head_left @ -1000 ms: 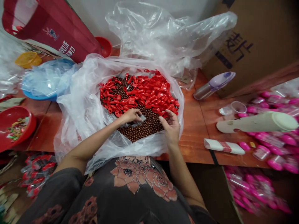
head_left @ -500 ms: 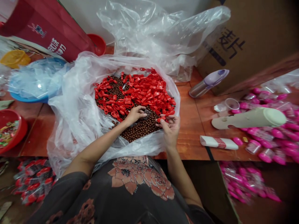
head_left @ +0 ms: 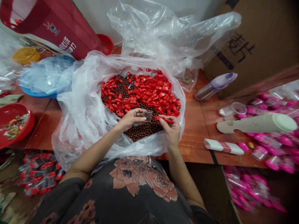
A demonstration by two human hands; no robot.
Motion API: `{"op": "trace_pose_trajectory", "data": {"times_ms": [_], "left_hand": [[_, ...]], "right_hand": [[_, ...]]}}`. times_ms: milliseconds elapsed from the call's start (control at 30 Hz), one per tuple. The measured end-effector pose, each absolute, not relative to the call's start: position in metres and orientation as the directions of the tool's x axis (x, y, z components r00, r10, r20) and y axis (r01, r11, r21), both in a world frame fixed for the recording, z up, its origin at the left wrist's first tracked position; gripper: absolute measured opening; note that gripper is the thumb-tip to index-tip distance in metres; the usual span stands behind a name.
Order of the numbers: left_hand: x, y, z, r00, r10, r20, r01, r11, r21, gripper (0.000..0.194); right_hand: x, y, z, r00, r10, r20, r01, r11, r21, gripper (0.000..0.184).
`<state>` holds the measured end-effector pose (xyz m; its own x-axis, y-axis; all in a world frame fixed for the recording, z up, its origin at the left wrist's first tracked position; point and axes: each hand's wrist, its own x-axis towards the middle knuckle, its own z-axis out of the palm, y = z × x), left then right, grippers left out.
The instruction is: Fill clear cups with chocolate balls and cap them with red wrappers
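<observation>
My left hand (head_left: 130, 120) is closed, pinching a small clear plastic container (head_left: 147, 115) between thumb and fingers. A little to its right, my right hand (head_left: 172, 132) grips a long red plastic piece (head_left: 164, 119) between thumb and fingertips. The container and the red piece are apart. Both hands are over a wide, open white plastic bag (head_left: 76, 105). Inside it lie many small round brown balls (head_left: 139, 132), with a heap of red plastic pieces (head_left: 151, 90) spread on top toward the far side. Whether the container holds anything is hard to see.
To the left are a blue basin (head_left: 39, 92) of clear wrappers and a red bowl (head_left: 29, 126) of colourful bits. A steel flask (head_left: 206, 90), a clear cup (head_left: 233, 109) and a pale green bottle (head_left: 254, 123) are at right, near pink-capped containers (head_left: 280, 141). A cardboard box (head_left: 266, 40) stands behind.
The clear container has come into plainer view as my left hand drew back slightly leftward. My right hand's red piece now shows its length. The whole scene has shifted rightward in view.
</observation>
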<state>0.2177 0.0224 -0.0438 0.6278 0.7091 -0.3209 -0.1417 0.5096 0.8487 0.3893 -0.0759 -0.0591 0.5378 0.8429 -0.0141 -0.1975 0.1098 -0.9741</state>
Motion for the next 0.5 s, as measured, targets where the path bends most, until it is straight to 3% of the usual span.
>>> {"op": "trace_pose_trajectory", "data": {"times_ms": [233, 500], "left_hand": [[0.206, 0.018, -0.045, 0.555, 0.764, -0.330, -0.206, 0.510, 0.835, 0.046], [0.201, 0.011, -0.044, 0.585, 0.731, -0.352, -0.181, 0.541, 0.822, 0.045]], "right_hand": [[0.386, -0.075, -0.058, 0.513, 0.848, -0.133, -0.337, 0.057, -0.940, 0.029], [0.393, -0.075, -0.059, 0.382, 0.885, -0.266, -0.479, -0.056, -0.876, 0.029]]}}
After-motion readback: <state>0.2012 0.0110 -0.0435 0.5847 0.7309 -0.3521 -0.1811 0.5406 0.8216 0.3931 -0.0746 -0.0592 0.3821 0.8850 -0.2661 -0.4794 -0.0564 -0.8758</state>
